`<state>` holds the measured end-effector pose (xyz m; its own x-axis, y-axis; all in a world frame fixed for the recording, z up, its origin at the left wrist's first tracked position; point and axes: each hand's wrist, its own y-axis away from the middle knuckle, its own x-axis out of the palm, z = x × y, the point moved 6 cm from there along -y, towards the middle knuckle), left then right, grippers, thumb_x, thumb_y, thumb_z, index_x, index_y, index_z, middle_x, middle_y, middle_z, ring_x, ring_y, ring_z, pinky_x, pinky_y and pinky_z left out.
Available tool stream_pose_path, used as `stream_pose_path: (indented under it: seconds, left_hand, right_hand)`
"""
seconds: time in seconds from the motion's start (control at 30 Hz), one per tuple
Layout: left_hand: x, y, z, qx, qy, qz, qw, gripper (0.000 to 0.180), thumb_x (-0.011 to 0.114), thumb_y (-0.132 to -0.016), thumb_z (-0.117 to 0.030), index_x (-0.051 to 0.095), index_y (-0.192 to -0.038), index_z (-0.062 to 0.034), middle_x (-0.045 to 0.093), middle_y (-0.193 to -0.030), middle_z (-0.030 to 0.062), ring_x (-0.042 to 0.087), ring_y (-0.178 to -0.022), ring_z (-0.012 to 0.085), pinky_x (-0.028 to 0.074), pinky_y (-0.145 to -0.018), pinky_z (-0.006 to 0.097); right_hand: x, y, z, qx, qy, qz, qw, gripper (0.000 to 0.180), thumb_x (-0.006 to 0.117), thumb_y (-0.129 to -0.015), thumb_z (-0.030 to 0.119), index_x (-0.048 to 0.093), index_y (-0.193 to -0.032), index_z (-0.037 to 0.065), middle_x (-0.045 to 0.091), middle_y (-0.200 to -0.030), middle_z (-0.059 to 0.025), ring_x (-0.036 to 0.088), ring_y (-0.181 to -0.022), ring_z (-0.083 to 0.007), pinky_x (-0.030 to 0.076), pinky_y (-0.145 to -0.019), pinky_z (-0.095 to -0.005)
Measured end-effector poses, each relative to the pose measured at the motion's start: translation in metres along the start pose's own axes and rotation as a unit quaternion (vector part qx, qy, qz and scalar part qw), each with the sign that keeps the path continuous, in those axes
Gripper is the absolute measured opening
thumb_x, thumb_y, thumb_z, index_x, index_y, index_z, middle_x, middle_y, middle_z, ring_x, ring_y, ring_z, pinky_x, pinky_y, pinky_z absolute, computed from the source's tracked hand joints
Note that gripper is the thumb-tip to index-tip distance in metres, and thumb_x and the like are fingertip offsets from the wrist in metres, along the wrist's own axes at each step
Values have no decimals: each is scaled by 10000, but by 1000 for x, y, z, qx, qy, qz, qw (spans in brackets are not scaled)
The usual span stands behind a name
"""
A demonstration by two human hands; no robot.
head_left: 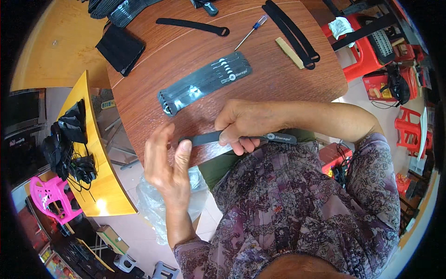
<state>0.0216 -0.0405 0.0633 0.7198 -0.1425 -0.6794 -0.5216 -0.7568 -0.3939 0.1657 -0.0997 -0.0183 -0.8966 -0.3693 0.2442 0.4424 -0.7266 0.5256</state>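
Strap in hand: dark, flat black strap [204, 138], stretched side to side along the near edge of the table [297, 88]. Right end, with pale printing, reaches past the fingers toward the patterned shirt [297, 195].

Right hand [246, 122]: clamped on the strap's middle stretch, thumb on top, fingers curled beneath. Left hand [169, 169]: thumb and fingers apart around the strap's left end; thumb tip near or against it, contact unclear. Hands apart from each other, strap bridging between.

Handling, my judgement: left should pinch the tip flat, thumb over forefinger, before right eases its hold. Smooth along the length with light tension; a twist or curled edge would likely stop it lying flush with others. Better worked fully above the table than over its near edge, where a dropped strap could slide to the lap.

Nearby: banded stack of straps [202, 88], mid-table, just beyond the hands, slanted. Toward the far edge, a loose strap [190, 24] and a screwdriver [261, 21]. Two long straps [284, 33] lie toward the far right corner, beside a pale stick [288, 52].
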Motion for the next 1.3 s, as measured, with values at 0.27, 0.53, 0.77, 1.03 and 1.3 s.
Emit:
stream_pose_path:
  seconds: [0.27, 0.53, 0.77, 1.03, 1.3]
  left_hand:
    - [23, 20, 54, -305, 249, 124, 911, 117, 714, -786, -62, 646, -826, 24, 580, -728, 0, 483, -603, 50, 387, -525, 183]
    - [31, 10, 79, -372, 303, 129, 868, 155, 691, -820, -119, 634, -828, 25, 592, -643, 29, 491, -501, 49, 372, -439, 178]
    - [32, -2, 85, -383, 225, 113, 889, 84, 630, -817, -41, 640, -822, 43, 597, -633, 48, 490, -481, 56, 378, -429, 186]
    - [30, -13, 97, -364, 164, 113, 910, 109, 652, -773, -51, 649, -790, 56, 596, -615, 50, 488, -468, 72, 383, -419, 211]
    - [33, -16, 104, -380, 146, 116, 906, 125, 656, -766, -61, 654, -792, 61, 593, -596, 55, 485, -451, 78, 378, -415, 217]
  right_hand:
    - [-2, -13, 21, -85, 213, -21, 973, 208, 509, -824, 122, 569, -689, -26, 603, -602, -90, 561, -478, -157, 450, -462, -310]
    - [-9, -36, 38, -109, 212, -84, 968, 175, 516, -790, 91, 585, -683, -29, 579, -550, -96, 546, -465, -162, 433, -472, -323]
    - [-19, -53, 57, -124, 275, -154, 941, 167, 566, -767, 104, 611, -665, -21, 566, -482, -81, 552, -461, -140, 434, -478, -308]
    - [-23, -70, 60, -146, 289, -190, 927, 168, 619, -737, 93, 602, -610, -16, 555, -461, -77, 536, -421, -130, 424, -455, -307]
    - [-31, -79, 52, -110, 240, -246, 933, 145, 639, -755, 87, 621, -663, -23, 559, -464, -101, 551, -422, -131, 424, -429, -309]
